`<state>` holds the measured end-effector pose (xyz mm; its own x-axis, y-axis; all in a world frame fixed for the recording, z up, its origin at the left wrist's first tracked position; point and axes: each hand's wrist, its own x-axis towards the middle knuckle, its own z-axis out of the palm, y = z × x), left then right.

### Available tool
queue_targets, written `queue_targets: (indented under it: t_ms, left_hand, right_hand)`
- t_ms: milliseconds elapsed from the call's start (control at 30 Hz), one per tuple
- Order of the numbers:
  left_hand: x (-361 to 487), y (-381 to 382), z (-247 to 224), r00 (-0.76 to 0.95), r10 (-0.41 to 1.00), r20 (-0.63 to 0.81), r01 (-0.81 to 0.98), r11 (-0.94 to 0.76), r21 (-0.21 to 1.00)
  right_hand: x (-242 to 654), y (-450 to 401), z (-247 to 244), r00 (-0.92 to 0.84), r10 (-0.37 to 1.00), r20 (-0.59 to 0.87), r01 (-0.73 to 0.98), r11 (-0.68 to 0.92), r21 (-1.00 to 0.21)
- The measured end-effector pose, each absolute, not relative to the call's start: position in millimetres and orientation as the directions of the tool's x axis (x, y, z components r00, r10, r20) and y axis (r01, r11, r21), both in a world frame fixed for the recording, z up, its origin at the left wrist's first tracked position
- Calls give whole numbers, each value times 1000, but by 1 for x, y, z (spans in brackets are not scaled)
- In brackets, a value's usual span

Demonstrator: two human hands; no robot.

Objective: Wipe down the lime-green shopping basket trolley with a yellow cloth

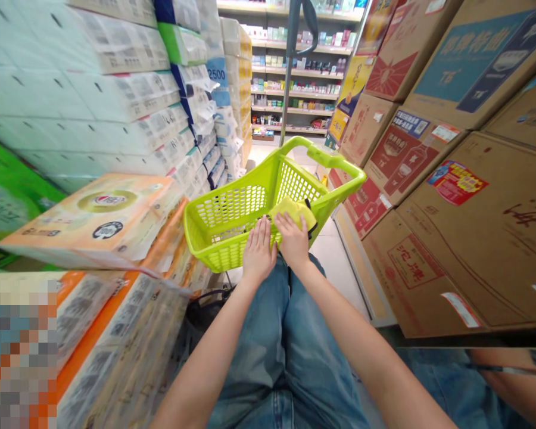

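A lime-green plastic shopping basket [232,205] with lattice sides stands in front of my knees, its handle raised at the right. A yellow cloth with dark edging [300,210] lies over the basket's near side. My left hand [259,249] rests flat at the basket's near rim, fingers stretched and pointing forward, holding nothing. Beside it, my right hand [293,238] lies with spread fingers on the yellow cloth, pressing it without a visible grip. The thumbs of both hands are close to each other.
Stacked tissue packs [134,107] rise on the left, with an orange pack [111,220] nearer. Cardboard cartons [464,238] line the right. A grey pole [286,89] stands behind the basket, before stocked shelves [299,74]. A dark bag-like object [205,313] is by my left leg.
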<state>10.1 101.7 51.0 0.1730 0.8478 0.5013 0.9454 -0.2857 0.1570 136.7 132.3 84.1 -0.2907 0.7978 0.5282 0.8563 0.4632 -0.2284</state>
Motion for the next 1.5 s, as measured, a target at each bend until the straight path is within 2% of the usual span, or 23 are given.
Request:
queue_targets:
  t_ms: [167, 333, 533, 733, 800, 933, 1067, 1167, 1267, 1333, 1400, 1500]
  left_hand:
    - [4, 100, 50, 175, 839, 515, 946, -287, 147]
    - [7, 99, 48, 178, 829, 531, 942, -300, 152]
    - [14, 99, 46, 153, 816, 558, 936, -301, 183]
    - [36, 106, 62, -6, 833, 554, 919, -213, 331]
    - [53, 119, 73, 64, 826, 561, 879, -312, 359]
    - [84, 157, 90, 295, 734, 611, 752, -573, 325]
    - [96, 181, 90, 337, 687, 644, 704, -638, 312]
    - [97, 181, 88, 382, 705, 598, 733, -625, 268]
    - [100, 175, 88, 448, 720, 531, 778, -606, 166]
    - [105, 170, 89, 447, 736, 509, 807, -577, 126]
    - [113, 167, 92, 401, 762, 508, 836, -531, 138]
    - [131, 168, 98, 256, 811, 526, 877, -423, 227]
  right_hand:
    - [153, 138, 91, -461, 733, 500, 794, 592, -136]
    - [219, 166, 115, -314, 757, 573, 885, 452, -112]
    - [215, 167, 115, -200, 768, 609, 908, 378, -179]
    - [203, 162, 107, -195, 768, 610, 897, 392, -206]
    - [200, 162, 104, -202, 764, 612, 882, 414, -226]
    - [201, 162, 106, -225, 765, 604, 859, 448, -247]
    - [235, 174, 125, -371, 765, 527, 835, 523, -172]
    - [280, 197, 141, -234, 769, 595, 898, 406, -171]
    - [323, 228, 153, -27, 736, 677, 934, 259, -244]
    - [341, 245, 156, 30, 719, 695, 925, 243, -292]
    - [347, 255, 155, 51, 707, 706, 906, 265, -330]
    - [342, 257, 149, 66, 687, 724, 883, 298, -362]
